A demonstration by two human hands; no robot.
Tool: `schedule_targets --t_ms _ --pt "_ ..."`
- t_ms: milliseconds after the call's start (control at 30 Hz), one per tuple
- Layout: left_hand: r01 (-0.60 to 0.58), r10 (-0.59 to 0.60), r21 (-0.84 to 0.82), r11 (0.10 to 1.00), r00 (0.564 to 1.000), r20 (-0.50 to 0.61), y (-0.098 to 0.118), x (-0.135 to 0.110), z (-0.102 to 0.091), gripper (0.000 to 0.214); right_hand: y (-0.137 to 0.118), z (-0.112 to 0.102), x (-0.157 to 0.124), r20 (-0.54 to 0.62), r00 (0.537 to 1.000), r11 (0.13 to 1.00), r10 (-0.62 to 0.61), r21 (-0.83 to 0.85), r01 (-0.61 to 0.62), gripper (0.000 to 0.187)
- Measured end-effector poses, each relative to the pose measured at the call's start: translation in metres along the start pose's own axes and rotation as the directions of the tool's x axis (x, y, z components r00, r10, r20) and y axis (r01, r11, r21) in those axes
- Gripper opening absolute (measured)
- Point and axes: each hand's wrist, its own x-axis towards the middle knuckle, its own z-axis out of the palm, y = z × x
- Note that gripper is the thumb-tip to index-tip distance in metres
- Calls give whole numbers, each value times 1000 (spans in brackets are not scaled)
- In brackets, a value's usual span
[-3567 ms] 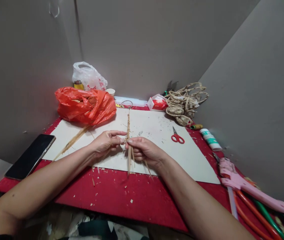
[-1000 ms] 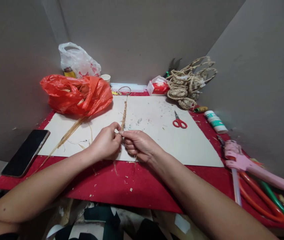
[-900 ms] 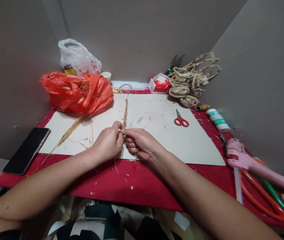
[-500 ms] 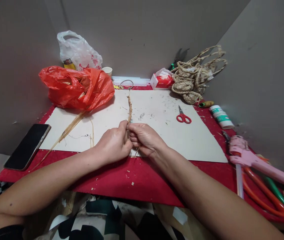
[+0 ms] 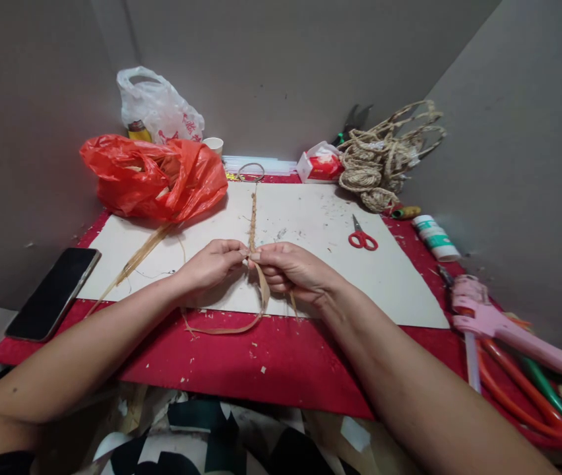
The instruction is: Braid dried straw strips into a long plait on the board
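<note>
Between my two hands stands a thin braided cord of tan straw-like fibre [image 5: 252, 221], its finished length pointing away from me over the white board [image 5: 384, 290]. My left hand [image 5: 216, 264] pinches the cord's near end from the left, fingertips closed. My right hand [image 5: 285, 267] is closed on the same spot from the right, thumb pressed against the strands. A loose flat fibre strand [image 5: 264, 290] hangs from under the fingers and curves left along the board's front edge. A shorter strand end pokes out below my right hand. The fingers hide the exact grip point.
A red plastic bag [image 5: 157, 178] holds fibre, with strands [image 5: 145, 254] trailing out. A phone [image 5: 53, 293] lies left. Red-handled scissors [image 5: 363, 239], coiled rope [image 5: 373, 171], a tissue pack [image 5: 320, 165], a white-green bottle [image 5: 437, 239] and a pink glue gun [image 5: 503, 323] are right.
My left hand has turned from a fist into a fingertip pinch. The braid stands straighter, and a long loose strand now shows below my hands, looping left.
</note>
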Motion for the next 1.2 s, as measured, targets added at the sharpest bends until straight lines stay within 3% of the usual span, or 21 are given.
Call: schedule_targets --t_ms 167,300,433,633,933,1133,1200 --pt "-65 65 117 991 998 -1 0 2 -5 16 0 -4 -1 27 997 974 -79 -211 83 22" --pt "52 -53 26 998 997 58 -2 2 -8 21 1 -5 0 -4 974 873 -226 -445 201 18" --pt "166 -152 -82 983 977 148 -1 4 -9 18 3 -6 0 -10 955 771 -297 -592 233 18" --pt "146 -143 -28 989 985 100 -2 5 -7 19 3 -7 -2 16 948 677 -319 -696 240 19" --pt "133 -122 -79 988 984 128 -8 5 -8 23 1 -2 -6 45 920 494 -389 -833 249 20" --pt "119 -116 -80 990 992 48 -8 6 -5 18 -7 -1 -15 130 942 463 -308 -845 268 21" --pt "117 -116 -55 992 993 14 -7 5 -3 19 -11 -2 -19 107 946 415 -305 -879 233 23"
